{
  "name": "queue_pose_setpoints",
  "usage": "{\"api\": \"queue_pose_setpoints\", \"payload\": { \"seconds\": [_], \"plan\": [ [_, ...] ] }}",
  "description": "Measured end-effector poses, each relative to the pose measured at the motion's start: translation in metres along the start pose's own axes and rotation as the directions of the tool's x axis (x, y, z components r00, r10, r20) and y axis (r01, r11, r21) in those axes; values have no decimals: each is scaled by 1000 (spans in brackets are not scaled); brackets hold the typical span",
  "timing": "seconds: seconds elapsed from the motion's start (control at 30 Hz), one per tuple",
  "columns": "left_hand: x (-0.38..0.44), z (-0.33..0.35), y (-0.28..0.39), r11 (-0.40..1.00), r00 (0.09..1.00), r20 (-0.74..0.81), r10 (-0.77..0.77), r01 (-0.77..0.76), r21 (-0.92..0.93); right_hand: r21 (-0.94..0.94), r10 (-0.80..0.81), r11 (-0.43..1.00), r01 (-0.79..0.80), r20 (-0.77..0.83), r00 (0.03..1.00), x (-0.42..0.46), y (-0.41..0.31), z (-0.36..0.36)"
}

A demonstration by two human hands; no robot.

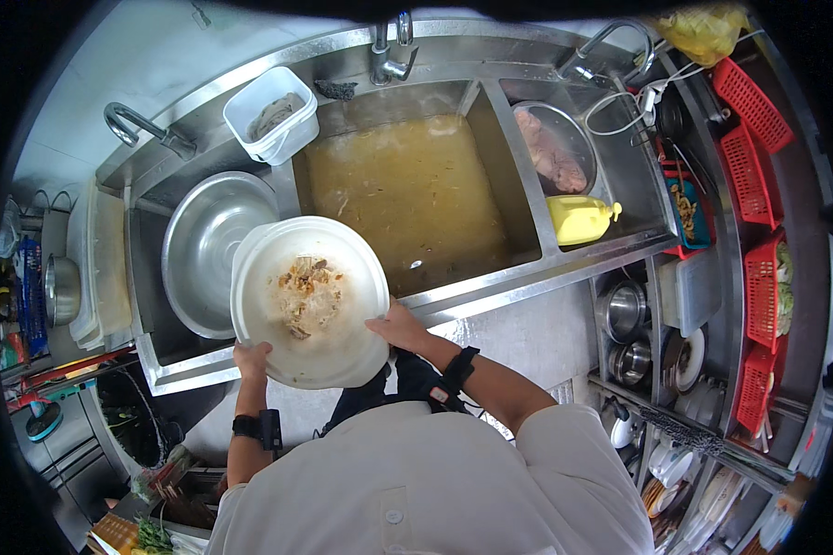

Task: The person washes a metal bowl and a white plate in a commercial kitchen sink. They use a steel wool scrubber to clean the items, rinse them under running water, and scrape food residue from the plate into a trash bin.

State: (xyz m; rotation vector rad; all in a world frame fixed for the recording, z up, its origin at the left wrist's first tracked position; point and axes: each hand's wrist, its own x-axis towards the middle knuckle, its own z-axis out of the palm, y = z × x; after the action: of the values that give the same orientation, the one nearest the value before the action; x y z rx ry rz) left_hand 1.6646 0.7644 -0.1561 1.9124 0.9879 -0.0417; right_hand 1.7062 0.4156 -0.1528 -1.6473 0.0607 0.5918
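A large round white bowl (310, 368), with brown food scraps and some murky liquid at its bottom, is held up at the front edge of the sink. My left hand (253, 359) grips its rim at the lower left, thumb on top. At the right side my right hand (397, 326) grips the same rim. Behind the bowl, partly covered by it, a wide metal basin (194, 257) sits in the left sink compartment. Murky brown water (409, 180) stands in the middle compartment, with small bits floating on it.
A white plastic bucket (298, 139) with grey contents stands at the back, beside a dark scouring pad (336, 89). The right compartment holds a yellow jug (577, 219) and a metal bowl (589, 149) of raw meat. Red baskets (761, 291) and racks of dishes line the right side.
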Motion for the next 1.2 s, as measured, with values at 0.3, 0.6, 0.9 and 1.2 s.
{"api": "queue_pose_setpoints", "payload": {
  "seconds": [0.3,0.6,0.9,1.2],
  "plan": [
    [-5,-1,6,998,999,54,6,-3,-70,43,209,976,-211,46,977,27,-33,-78],
    [-13,8,3,986,1000,14,21,-18,-164,-932,178,347,-103,-42,983,165,-66,-179],
    [-35,-6,23,946,974,13,-225,221,-238,-964,103,245,107,135,985,300,86,-166],
    [-39,-2,34,934,951,30,-307,308,-182,-958,263,97,269,285,922,350,133,-164]
  ]
}}
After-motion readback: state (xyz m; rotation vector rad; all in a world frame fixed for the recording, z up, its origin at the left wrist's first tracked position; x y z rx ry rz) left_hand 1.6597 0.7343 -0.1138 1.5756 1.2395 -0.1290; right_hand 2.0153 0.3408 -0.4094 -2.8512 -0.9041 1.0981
